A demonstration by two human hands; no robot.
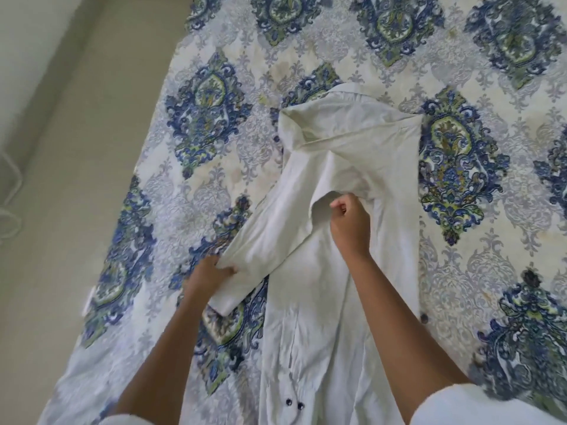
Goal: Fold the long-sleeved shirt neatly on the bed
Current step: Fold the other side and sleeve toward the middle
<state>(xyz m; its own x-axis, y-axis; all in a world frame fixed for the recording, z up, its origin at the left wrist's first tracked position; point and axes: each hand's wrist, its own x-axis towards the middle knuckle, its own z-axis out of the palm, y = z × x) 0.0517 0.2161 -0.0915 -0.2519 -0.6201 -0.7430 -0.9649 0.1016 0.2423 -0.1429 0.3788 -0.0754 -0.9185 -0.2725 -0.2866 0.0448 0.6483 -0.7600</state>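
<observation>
A white long-sleeved shirt (319, 317) lies lengthwise on the bed, collar (346, 96) at the far end and dark buttons near the close end. Its left sleeve (270, 237) slants across toward the lower left. My left hand (211, 273) grips that sleeve close to the cuff, fingers curled around the fabric. My right hand (349, 223) pinches a fold of cloth where the sleeve meets the body, near the middle of the shirt. The shirt's right side looks folded inward over the body.
The bed (478, 185) is covered by a cream spread with blue and green medallions. Its left edge (147, 167) runs diagonally, with beige floor (61, 179) beyond it. White sleeves of my own clothing show at the bottom corners.
</observation>
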